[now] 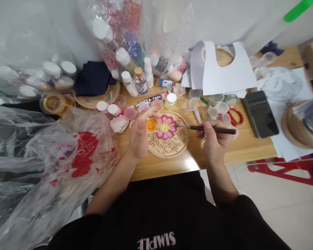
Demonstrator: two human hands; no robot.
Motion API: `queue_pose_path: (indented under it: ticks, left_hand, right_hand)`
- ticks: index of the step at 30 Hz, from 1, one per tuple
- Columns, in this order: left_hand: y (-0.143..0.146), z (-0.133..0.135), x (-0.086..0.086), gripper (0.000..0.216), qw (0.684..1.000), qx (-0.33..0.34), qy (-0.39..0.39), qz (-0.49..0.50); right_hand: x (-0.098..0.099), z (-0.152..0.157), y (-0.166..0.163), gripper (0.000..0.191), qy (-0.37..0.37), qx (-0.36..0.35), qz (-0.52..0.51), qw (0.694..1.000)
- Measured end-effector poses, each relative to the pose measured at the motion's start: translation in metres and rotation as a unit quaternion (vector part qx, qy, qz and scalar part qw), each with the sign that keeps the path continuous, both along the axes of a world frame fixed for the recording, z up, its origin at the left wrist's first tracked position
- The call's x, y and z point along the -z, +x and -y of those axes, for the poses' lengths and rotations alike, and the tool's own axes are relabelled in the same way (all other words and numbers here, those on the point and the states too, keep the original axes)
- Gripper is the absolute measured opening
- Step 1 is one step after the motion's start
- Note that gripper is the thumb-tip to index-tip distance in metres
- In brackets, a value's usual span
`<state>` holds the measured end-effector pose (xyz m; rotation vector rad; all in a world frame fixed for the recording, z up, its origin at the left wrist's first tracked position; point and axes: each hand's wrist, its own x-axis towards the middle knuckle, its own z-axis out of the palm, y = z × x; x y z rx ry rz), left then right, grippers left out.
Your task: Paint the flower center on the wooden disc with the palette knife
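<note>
My left hand (139,137) is closed around a small clear cup (152,124) with orange paste in it, tilted over the left edge of a round wooden board (169,152). Between the fingers of my right hand (215,139) is a thin tool with a dark handle (221,130) and a slim metal shaft. Its tip reaches the right side of a pink and purple flower (166,127) with a yellow centre. Gold outlined scrolls (167,143) cover the lower part of the board. Part of the board's left side is hidden by the cup and my left hand.
Behind the board stand small cups, white-capped jars (170,100) and a B-7000 glue tube (155,98). Red-handled scissors (235,116) and a phone (261,114) lie on the right. A crumpled tissue (119,124) and a large plastic bag (75,149) are on the left.
</note>
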<state>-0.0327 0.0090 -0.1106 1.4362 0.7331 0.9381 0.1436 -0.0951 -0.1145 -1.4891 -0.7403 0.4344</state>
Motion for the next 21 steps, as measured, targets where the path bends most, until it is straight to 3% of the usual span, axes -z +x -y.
queue_pose_path:
  ticks: [21]
  left_hand:
    - [-0.0005,0.0008,0.0014,0.058,1.000,-0.001,-0.002,0.013]
  right_hand:
    - [0.0032,-0.0020,-0.0023,0.026,0.000,-0.024,-0.015,1.000]
